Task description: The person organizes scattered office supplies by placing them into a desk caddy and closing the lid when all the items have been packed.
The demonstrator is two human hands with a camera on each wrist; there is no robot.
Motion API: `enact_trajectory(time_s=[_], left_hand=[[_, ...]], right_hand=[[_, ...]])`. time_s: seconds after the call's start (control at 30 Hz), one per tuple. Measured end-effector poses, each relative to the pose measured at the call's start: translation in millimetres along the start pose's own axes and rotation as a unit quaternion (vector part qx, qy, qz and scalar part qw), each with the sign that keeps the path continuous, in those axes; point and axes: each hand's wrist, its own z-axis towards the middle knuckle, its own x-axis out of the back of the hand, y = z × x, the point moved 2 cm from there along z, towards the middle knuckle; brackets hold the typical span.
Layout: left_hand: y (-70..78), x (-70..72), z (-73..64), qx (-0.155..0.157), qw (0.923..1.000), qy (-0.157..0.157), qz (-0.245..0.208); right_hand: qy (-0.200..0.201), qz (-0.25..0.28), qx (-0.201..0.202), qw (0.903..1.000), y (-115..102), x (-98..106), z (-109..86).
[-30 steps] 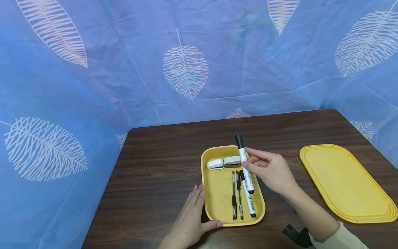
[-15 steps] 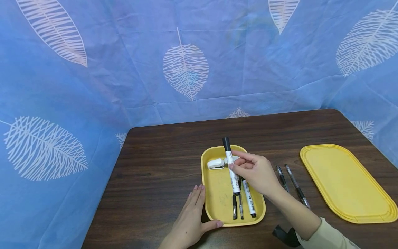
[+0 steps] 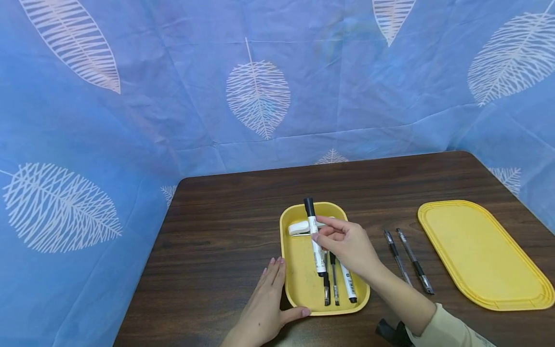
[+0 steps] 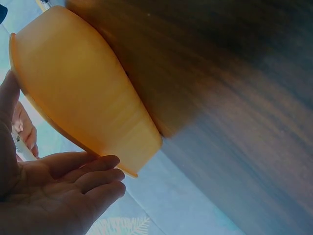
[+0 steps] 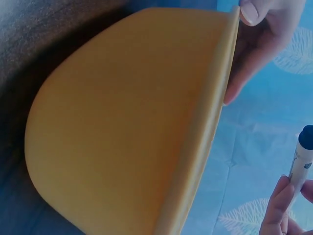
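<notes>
In the head view, my right hand [image 3: 352, 245] pinches a white whiteboard marker [image 3: 317, 250] with a black cap. The marker is held tilted over the yellow tray [image 3: 299, 284]. A second white marker [image 3: 349, 287] lies on the tray floor beside two black gel pens [image 3: 327, 291]. At the tray's far end sits a small white stapler [image 3: 299, 228]; my right hand mostly hides the item next to it. My left hand [image 3: 263, 303] rests against the tray's near left corner, fingers straight along the left side and thumb on the front rim. The left wrist view shows those fingers [image 4: 98, 183] touching the rim.
Right of the tray, two more gel pens [image 3: 415, 262] lie on the dark wooden table [image 3: 217, 241], partly beside my right forearm. A yellow lid [image 3: 485, 255] lies flat farther right. A blue leaf-patterned cloth [image 3: 173, 96] hangs behind the table.
My right hand has moved left and slightly toward me with the marker, over the tray's middle. The two pens on the table have come into view. My left hand has stayed still.
</notes>
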Motion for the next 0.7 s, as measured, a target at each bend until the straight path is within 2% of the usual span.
enact_trajectory(time_s=[0.23,0.47,0.7], left_hand=[[0.1,0.1,-0.5,-0.004,1.0,0.005,0.002],[-0.1,0.7,-0.5,-0.009,0.9999,0.009,0.006],[0.0,0.8,-0.3,-0.012,0.9999,0.009,0.006]], right_hand=[[-0.008,-0.004,-0.015,0.9998,2,-8,1.5],[-0.013,0.017,-0.032,0.9992,10,-19,1.5],[-0.019,0.039,-0.031,0.9986,19,-31,1.9]])
